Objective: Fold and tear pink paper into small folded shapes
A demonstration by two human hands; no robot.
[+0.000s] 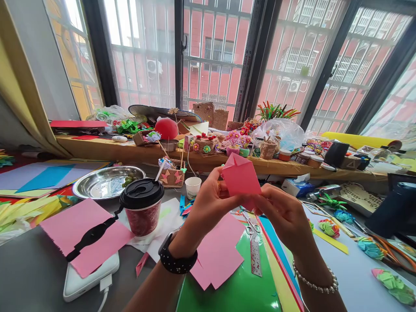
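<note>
Between my two hands, above the desk, is a folded piece of pink paper (242, 177), with creases and a small raised fold at its top. My left hand (212, 195) grips its left side and lower edge, thumb across the bottom. The fingers of my right hand (281, 208) pinch its lower right corner; part of that corner is hidden behind them. Beneath them, pink paper sheets (217, 255) lie on a glossy green sheet (227, 299). Scissors (251, 225) and a patterned ruler (255, 255) lie just right of those sheets.
On the left stand a lidded coffee cup (143, 212), a steel plate (97, 184) and a white power bank (91, 277) under pink paper (94, 229). A white paper cup (193, 187) is behind my left hand. Crumpled paper pieces (370, 248) lie right. Crafts crowd the windowsill (123, 149).
</note>
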